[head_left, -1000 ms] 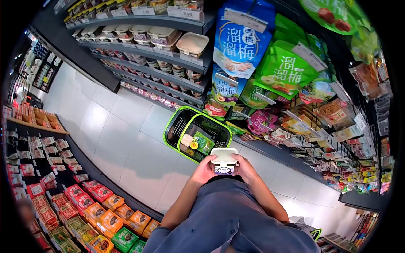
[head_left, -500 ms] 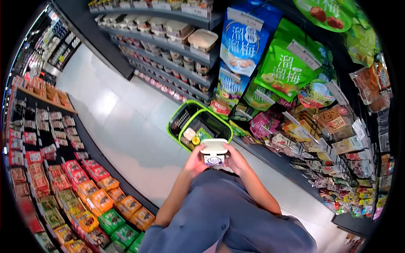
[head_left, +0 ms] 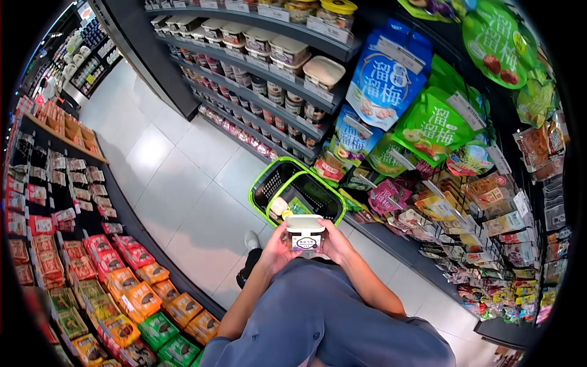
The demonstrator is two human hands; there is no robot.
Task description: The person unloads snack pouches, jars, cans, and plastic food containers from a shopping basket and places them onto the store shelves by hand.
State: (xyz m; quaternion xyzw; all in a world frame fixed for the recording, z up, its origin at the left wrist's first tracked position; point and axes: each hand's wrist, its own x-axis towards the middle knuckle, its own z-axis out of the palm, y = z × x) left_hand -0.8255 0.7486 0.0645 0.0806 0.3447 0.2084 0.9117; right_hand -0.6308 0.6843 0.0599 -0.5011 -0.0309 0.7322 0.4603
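Both hands (head_left: 278, 247) — half-curled round tub (head_left: 306, 237)

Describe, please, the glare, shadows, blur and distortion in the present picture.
Head view: strong fisheye bending with black corners; bright glare on the floor at frame left, soft shadows nearer the basket; tub between left hand and right hand fairly sharp, its smallest print unreadable.

The upper blue pouch (head_left: 382, 92) reads 溜溜梅, with 雪梅 in a badge (head_left: 399, 77); the large green pouch (head_left: 431, 125) and the upper-right green pouch (head_left: 500, 52) read 溜溜梅. The label (head_left: 306, 243) on the held tub (head_left: 304, 230) is illegible.
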